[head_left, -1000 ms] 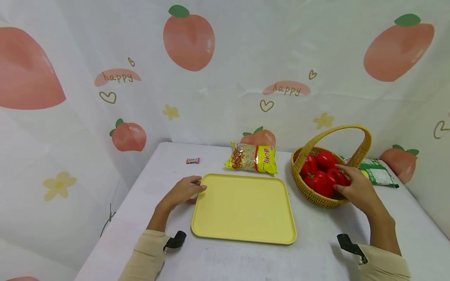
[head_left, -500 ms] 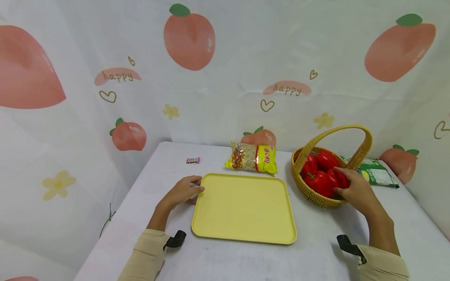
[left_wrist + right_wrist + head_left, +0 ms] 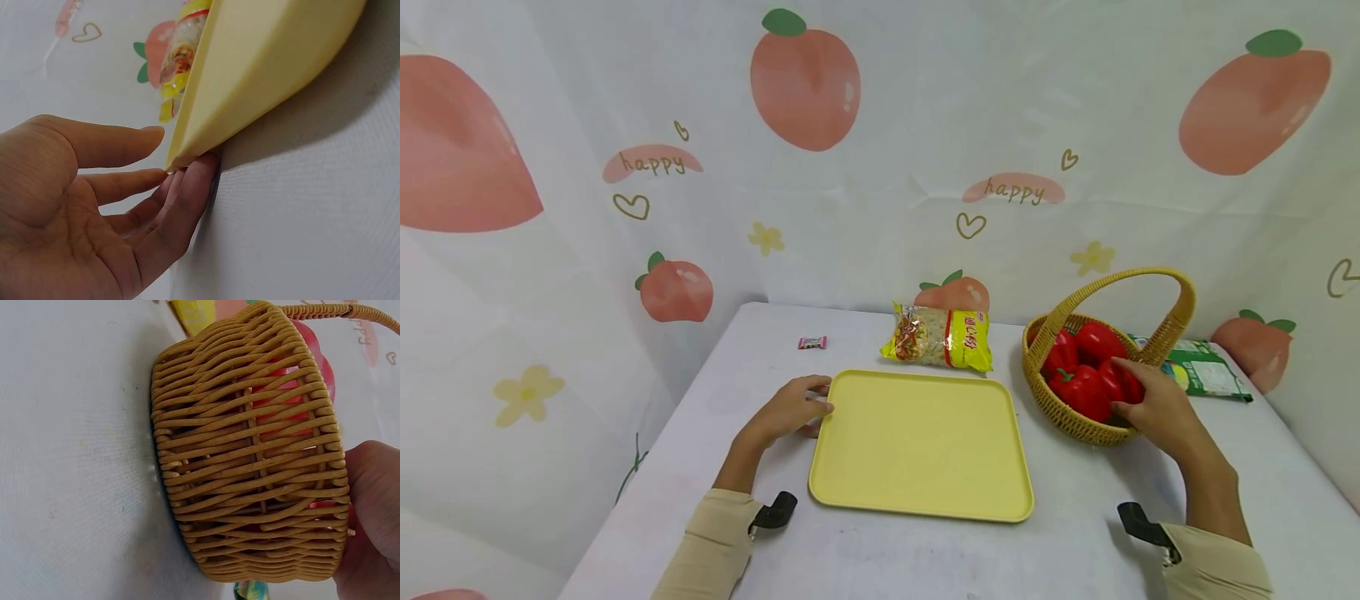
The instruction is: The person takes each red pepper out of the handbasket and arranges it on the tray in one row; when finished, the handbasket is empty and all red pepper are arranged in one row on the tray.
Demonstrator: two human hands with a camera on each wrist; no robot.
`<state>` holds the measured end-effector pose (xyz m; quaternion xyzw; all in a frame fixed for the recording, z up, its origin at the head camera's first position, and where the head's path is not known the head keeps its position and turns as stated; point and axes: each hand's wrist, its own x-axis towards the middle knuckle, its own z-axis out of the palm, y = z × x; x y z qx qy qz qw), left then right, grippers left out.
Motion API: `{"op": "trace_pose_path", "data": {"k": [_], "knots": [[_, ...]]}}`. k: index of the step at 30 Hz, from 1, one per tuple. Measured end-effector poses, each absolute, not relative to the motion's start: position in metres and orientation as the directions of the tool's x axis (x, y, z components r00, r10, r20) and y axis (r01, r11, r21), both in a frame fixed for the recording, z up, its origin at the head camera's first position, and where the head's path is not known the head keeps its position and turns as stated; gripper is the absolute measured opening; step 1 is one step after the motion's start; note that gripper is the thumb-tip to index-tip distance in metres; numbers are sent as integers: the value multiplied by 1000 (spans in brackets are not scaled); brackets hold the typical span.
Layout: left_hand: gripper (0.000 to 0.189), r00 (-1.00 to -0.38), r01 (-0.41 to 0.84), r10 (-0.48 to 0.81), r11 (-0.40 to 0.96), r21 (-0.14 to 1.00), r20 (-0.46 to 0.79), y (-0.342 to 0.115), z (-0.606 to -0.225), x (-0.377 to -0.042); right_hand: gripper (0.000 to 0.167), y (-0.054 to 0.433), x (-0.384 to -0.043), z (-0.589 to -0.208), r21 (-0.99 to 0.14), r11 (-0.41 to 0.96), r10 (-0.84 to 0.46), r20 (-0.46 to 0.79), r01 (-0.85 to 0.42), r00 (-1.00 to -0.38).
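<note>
A pale yellow tray (image 3: 925,450) lies in the middle of the white table. My left hand (image 3: 788,407) holds its left edge. In the left wrist view, the fingertips (image 3: 203,169) curl against the tray's underside, and the thumb stays just above the rim. At the right, a woven basket (image 3: 1063,423) with an arched handle holds several red bell peppers (image 3: 1082,393). My right hand (image 3: 1161,412) reaches in over the near right rim, thumb and fingers around one bell pepper (image 3: 1117,379). The right wrist view shows mostly basket wall (image 3: 250,444), which hides the fingertips.
Behind the tray lies a yellow snack bag (image 3: 936,337) with a clear window. A small pink wrapped candy (image 3: 812,342) is at the back left. Beyond the basket, a green and white packet (image 3: 1210,371) lies near the right edge. A peach-print curtain (image 3: 880,217) hangs behind the table.
My right fingers have settled slightly lower around the bell pepper. The left thumb has drawn back a little toward the tray's edge. Tray and basket stay put.
</note>
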<state>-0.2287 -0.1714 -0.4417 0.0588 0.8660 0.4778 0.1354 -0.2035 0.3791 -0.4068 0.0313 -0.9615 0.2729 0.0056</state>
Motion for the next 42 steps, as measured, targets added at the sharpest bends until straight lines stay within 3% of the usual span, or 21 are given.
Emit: {"op": "trace_pose_path", "data": {"k": [27, 42], "knots": [[65, -943, -3, 290, 479, 878, -161, -175, -442, -226, 85, 381, -185, -385, -566, 824, 53, 151, -42, -987], [65, -950, -10, 271, 474, 881, -157, -171, -443, -222, 86, 372, -176, -371, -601, 790, 2, 198, -120, -980]]}}
